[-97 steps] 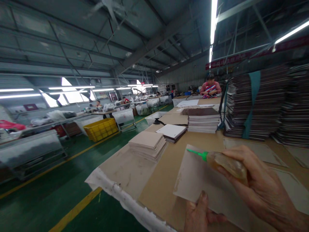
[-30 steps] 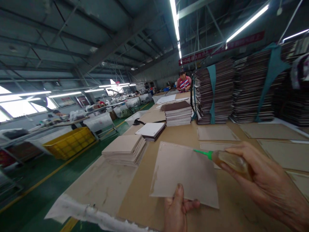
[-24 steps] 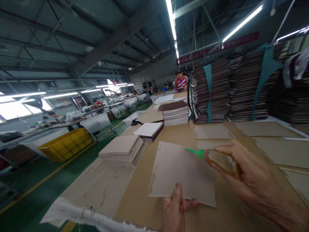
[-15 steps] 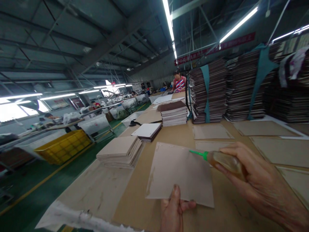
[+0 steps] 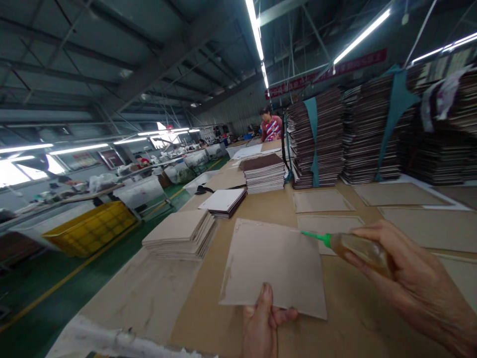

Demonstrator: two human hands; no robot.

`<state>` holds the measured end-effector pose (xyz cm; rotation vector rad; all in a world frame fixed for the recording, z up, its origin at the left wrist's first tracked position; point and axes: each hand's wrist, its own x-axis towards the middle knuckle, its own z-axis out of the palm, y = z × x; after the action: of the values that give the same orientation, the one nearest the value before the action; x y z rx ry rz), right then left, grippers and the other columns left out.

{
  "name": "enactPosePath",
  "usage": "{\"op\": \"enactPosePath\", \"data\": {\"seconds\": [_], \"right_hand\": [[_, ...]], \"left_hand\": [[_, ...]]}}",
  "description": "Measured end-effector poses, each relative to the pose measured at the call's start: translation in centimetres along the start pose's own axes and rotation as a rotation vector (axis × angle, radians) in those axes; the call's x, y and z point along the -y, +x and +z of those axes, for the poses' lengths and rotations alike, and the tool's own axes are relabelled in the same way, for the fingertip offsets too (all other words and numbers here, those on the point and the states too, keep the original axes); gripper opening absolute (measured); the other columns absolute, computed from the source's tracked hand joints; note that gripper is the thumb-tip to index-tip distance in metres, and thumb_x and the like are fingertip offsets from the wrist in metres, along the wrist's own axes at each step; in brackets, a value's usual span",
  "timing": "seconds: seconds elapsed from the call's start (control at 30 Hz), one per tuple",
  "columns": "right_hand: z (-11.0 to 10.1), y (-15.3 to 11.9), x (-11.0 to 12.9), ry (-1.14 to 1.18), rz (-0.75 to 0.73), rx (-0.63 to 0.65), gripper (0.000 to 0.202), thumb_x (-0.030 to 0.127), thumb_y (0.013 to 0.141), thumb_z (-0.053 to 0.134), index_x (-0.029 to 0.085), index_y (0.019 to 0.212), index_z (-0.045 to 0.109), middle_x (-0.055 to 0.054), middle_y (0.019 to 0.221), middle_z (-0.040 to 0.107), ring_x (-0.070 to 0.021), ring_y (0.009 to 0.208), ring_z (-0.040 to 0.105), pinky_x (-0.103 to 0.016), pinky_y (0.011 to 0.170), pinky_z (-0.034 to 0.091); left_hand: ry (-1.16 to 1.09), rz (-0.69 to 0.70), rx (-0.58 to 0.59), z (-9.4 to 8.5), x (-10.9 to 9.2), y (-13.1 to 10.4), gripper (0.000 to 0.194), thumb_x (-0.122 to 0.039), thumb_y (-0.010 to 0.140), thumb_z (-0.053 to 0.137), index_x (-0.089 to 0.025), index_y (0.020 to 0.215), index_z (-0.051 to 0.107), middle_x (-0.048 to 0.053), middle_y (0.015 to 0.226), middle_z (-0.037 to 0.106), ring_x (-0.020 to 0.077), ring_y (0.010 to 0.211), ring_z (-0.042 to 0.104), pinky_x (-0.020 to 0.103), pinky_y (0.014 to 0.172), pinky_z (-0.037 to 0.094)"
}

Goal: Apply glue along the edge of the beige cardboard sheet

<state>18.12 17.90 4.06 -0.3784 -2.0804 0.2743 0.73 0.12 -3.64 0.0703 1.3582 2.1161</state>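
Note:
My left hand (image 5: 263, 318) grips a beige board panel (image 5: 274, 268) by its near edge, thumb on top and fingers beneath. Wet-looking glue lines run along the panel's left and far edges. In my right hand (image 5: 406, 273) is a glue bottle (image 5: 363, 251), amber-coloured with a green nozzle, fingers wrapped round it. The nozzle tip (image 5: 307, 233) is at the panel's far edge, near its far right corner. Similar panels (image 5: 324, 200) with glue-marked borders lie flat on the table beyond and to the right.
A stack of beige panels (image 5: 179, 231) stands at left on the table (image 5: 208, 293). Behind it are a white-topped stack (image 5: 222, 200) and a brown-topped stack (image 5: 263, 174). Tall strapped piles (image 5: 331, 134) rise at the back right. Another person (image 5: 271, 127) is at the far end. A yellow bin (image 5: 91, 226) sits across the aisle.
The nozzle tip has moved right along the panel's far edge toward the far right corner. My left hand keeps the same hold on the panel. The whole view has shifted slightly.

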Motion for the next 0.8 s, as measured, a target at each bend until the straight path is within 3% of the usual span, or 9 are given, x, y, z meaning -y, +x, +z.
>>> {"op": "enactPosePath", "data": {"seconds": [0.1, 0.23, 0.5, 0.6, 0.8], "right_hand": [[0.5, 0.6, 1.0, 0.024, -0.031, 0.005, 0.015, 0.036, 0.108, 0.057, 0.025, 0.117, 0.062, -0.006, 0.100, 0.067, -0.0231, 0.085, 0.070, -0.033, 0.066, 0.054], [1.2, 1.1, 2.0, 0.085, -0.054, -0.010, 0.013, 0.030, 0.106, 0.059, 0.023, 0.118, 0.062, -0.006, 0.102, 0.068, -0.0229, 0.087, 0.070, -0.034, 0.068, 0.054], [0.3, 0.7, 1.6, 0.044, -0.021, -0.031, 0.012, 0.032, 0.106, 0.061, 0.025, 0.115, 0.063, -0.005, 0.100, 0.068, -0.0217, 0.086, 0.070, -0.033, 0.068, 0.055], [0.5, 1.0, 1.5, 0.056, -0.046, -0.022, 0.013, 0.033, 0.106, 0.060, 0.025, 0.116, 0.062, -0.005, 0.100, 0.069, -0.0234, 0.088, 0.071, -0.035, 0.070, 0.056], [-0.5, -1.1, -1.0, -0.014, 0.073, 0.004, 0.025, 0.051, 0.107, 0.058, 0.029, 0.118, 0.063, -0.004, 0.100, 0.069, -0.0253, 0.084, 0.070, -0.037, 0.066, 0.053]], "left_hand": [[0.013, 0.015, -0.005, 0.0, -0.2, 0.0, 0.072, -0.064, 0.050, 0.103, -0.013, 0.093, 0.078, 0.006, 0.085, 0.079, 0.0198, 0.061, 0.070, 0.036, 0.054, 0.068], [0.046, -0.036, 0.010, -0.6, 0.0, 0.2, 0.072, -0.065, 0.050, 0.103, -0.012, 0.092, 0.079, 0.002, 0.068, 0.071, 0.0202, 0.056, 0.069, 0.039, 0.059, 0.069], [0.015, 0.012, -0.021, -0.4, 0.6, 0.2, 0.072, -0.064, 0.050, 0.103, -0.012, 0.094, 0.079, 0.003, 0.076, 0.075, 0.0158, 0.051, 0.064, 0.038, 0.054, 0.068], [0.015, 0.002, -0.026, -0.3, 0.5, 0.1, 0.073, -0.063, 0.050, 0.104, -0.013, 0.097, 0.080, -0.001, 0.068, 0.070, 0.0152, 0.048, 0.063, 0.037, 0.055, 0.068], [0.006, 0.004, -0.025, -0.4, 0.5, 0.4, 0.062, -0.065, 0.053, 0.102, -0.012, 0.064, 0.071, -0.001, 0.055, 0.061, 0.0163, 0.049, 0.063, 0.035, 0.054, 0.068]]}}
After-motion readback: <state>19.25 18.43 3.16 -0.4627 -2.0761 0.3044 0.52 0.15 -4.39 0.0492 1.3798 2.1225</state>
